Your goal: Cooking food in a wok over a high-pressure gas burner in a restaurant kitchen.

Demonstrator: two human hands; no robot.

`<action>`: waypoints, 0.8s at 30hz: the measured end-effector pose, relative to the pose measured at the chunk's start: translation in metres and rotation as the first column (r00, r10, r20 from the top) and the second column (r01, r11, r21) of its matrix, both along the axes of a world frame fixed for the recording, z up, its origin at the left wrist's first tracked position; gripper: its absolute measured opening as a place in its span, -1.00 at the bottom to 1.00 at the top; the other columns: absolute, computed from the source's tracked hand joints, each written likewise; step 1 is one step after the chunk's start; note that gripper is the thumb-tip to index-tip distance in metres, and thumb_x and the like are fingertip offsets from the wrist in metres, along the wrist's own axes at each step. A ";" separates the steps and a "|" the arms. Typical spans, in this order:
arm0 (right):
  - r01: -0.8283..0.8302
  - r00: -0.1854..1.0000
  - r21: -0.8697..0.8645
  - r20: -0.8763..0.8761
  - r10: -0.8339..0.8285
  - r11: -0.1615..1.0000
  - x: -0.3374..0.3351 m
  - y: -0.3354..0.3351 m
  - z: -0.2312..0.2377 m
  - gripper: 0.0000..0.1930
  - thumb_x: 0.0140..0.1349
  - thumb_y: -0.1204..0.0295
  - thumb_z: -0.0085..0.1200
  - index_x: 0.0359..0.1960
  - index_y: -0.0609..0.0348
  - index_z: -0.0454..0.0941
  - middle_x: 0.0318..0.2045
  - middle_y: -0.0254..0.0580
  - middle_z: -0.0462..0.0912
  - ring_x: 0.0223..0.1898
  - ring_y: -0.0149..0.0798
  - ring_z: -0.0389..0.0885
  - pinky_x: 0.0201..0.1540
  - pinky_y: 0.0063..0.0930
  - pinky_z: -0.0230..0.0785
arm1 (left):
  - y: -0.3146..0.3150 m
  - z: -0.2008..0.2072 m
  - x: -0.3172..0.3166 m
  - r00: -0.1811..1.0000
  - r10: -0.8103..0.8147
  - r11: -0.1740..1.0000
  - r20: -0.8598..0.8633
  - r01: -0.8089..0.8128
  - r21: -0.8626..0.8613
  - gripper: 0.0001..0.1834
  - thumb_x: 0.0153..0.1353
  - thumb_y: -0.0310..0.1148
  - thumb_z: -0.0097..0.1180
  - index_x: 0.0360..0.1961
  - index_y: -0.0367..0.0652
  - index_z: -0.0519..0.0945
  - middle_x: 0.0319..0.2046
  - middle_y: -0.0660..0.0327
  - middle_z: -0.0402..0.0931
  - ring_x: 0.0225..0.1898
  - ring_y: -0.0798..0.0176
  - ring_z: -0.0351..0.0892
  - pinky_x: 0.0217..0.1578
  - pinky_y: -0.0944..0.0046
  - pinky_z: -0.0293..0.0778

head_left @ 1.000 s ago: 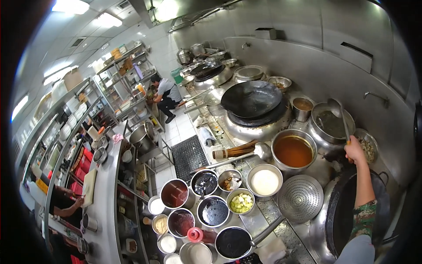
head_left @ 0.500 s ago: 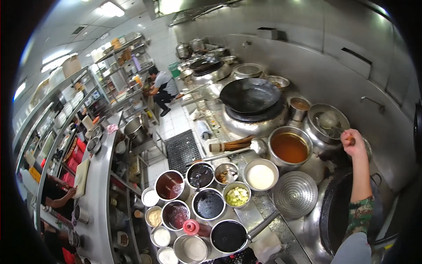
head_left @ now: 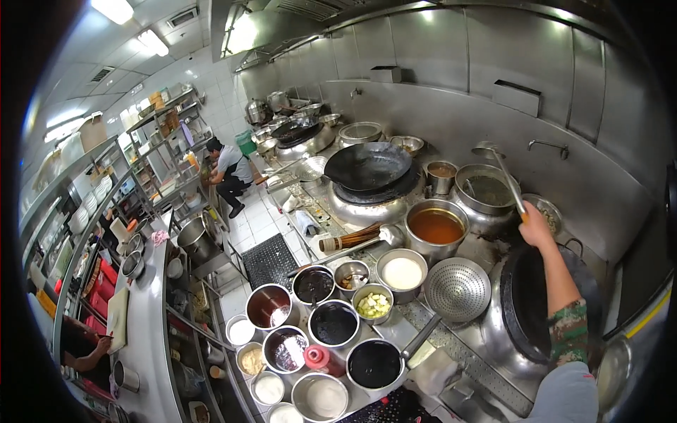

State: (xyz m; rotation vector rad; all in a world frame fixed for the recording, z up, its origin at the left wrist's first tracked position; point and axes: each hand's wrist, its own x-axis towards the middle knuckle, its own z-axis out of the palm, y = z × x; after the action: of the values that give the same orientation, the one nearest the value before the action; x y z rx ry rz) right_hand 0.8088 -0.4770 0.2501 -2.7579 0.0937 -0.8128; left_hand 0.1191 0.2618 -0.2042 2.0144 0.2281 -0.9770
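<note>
Right hand: the fist (head_left: 537,227) is closed around the grip of a long-handled ladle (head_left: 509,182), with the arm stretched forward.
Left hand: out of view, so how open it is and what it holds cannot be told.
Ladle: raised at a slant, its bowl near the far rim of a steel pot of dark liquid (head_left: 486,190); whether it hangs over the pot or behind it is unclear.
Beside the fist: a bowl of pale pieces (head_left: 548,213), partly hidden by the hand.
Under the forearm: a large dark wok (head_left: 525,296).
Left of the dark-liquid pot: a pot of amber liquid (head_left: 437,225) and a steel canister (head_left: 442,176).
Nearer the body: a perforated skimmer (head_left: 458,290), lying just beside a pot of white liquid (head_left: 401,273).
Farther left: a bowl of green pieces (head_left: 373,304), a bamboo brush (head_left: 352,240) and a red bottle (head_left: 319,357).
Background: a co-worker (head_left: 233,176) crouches near shelving.
</note>
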 end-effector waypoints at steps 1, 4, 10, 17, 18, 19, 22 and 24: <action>0.010 0.999 0.113 -0.037 -0.006 0.994 -0.033 0.006 0.003 -0.34 0.07 0.59 0.00 0.31 0.07 0.34 0.03 0.20 0.60 0.05 0.18 0.57 0.07 -0.13 0.42 | 0.006 -0.004 -0.006 1.000 -0.008 1.000 0.009 0.008 -0.014 -0.49 0.37 -0.04 0.00 0.08 -0.25 0.60 0.08 -0.07 0.57 0.10 -0.04 0.55 0.13 0.03 0.43; 0.155 0.988 0.203 -0.060 -0.146 0.967 -0.172 0.026 0.022 -0.35 0.07 0.62 -0.01 0.31 0.10 0.39 0.06 0.25 0.57 0.10 0.25 0.52 0.16 -0.07 0.37 | 0.020 -0.025 -0.024 0.998 -0.040 0.997 0.046 0.043 -0.065 -0.50 0.36 -0.04 0.01 0.07 -0.25 0.60 0.08 -0.07 0.57 0.10 -0.04 0.54 0.14 0.03 0.43; 0.385 0.915 0.114 -0.179 -0.362 0.916 -0.378 0.044 -0.026 -0.38 0.09 0.66 -0.08 0.28 0.17 0.43 -0.01 0.29 0.60 0.07 0.26 0.55 0.15 -0.03 0.38 | 0.060 -0.071 -0.007 0.964 -0.224 0.954 0.140 0.246 -0.172 -0.51 0.36 -0.05 0.02 0.07 -0.25 0.60 0.07 -0.06 0.57 0.10 -0.05 0.54 0.15 0.02 0.42; 0.336 0.940 0.386 -0.081 -0.332 0.859 -0.416 0.038 -0.059 -0.37 0.10 0.62 0.03 0.30 0.23 0.38 -0.22 0.01 0.68 -0.34 -0.01 0.67 -0.34 -0.21 0.53 | 0.064 -0.071 0.095 0.861 -0.434 0.849 0.266 0.490 -0.199 -0.52 0.35 -0.06 0.04 0.06 -0.25 0.60 0.06 -0.06 0.57 0.11 -0.06 0.54 0.16 0.02 0.42; 0.329 0.944 0.722 -0.226 -0.243 0.608 -0.405 0.057 -0.029 -0.37 0.11 0.63 0.05 0.31 0.21 0.36 -0.28 -0.10 0.65 -0.53 -0.17 0.64 -0.58 -0.28 0.48 | 0.064 -0.067 0.104 0.851 -0.448 0.840 0.275 0.506 -0.197 -0.52 0.35 -0.06 0.05 0.06 -0.25 0.60 0.06 -0.06 0.57 0.11 -0.06 0.53 0.16 0.02 0.41; 0.189 0.977 0.857 -0.113 -0.184 0.479 -0.396 0.043 -0.022 -0.34 0.11 0.60 0.06 0.35 0.21 0.31 -0.31 -0.14 0.61 -0.61 -0.31 0.54 -0.67 -0.38 0.35 | 0.061 -0.064 0.120 0.832 -0.474 0.821 0.287 0.536 -0.197 -0.52 0.35 -0.06 0.05 0.06 -0.25 0.60 0.06 -0.06 0.57 0.11 -0.07 0.53 0.16 0.02 0.41; -0.193 0.966 0.980 0.199 -0.167 0.049 -0.351 0.021 -0.008 -0.32 0.10 0.59 0.06 0.36 0.22 0.29 -0.36 -0.16 0.59 -0.71 -0.39 0.45 -0.71 -0.42 0.28 | 0.046 -0.052 0.164 0.781 -0.540 0.768 0.313 0.609 -0.197 -0.53 0.34 -0.07 0.06 0.05 -0.24 0.60 0.06 -0.06 0.57 0.12 -0.07 0.53 0.16 0.02 0.41; 0.109 0.966 0.831 0.041 -0.255 0.545 -0.312 -0.004 0.002 -0.32 0.10 0.60 0.04 0.36 0.22 0.30 -0.32 -0.13 0.60 -0.70 -0.38 0.47 -0.67 -0.41 0.31 | 0.030 -0.045 0.200 0.742 -0.582 0.727 0.332 0.658 -0.195 -0.53 0.34 -0.07 0.06 0.05 -0.24 0.60 0.06 -0.06 0.57 0.12 -0.07 0.53 0.16 0.02 0.41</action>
State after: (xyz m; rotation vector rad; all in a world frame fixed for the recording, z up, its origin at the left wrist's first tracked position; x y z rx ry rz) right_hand 0.4963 -0.4810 0.2521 -1.7781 0.5897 -0.7602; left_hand 0.3195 0.2923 -0.2489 1.9190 -0.7618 -1.0598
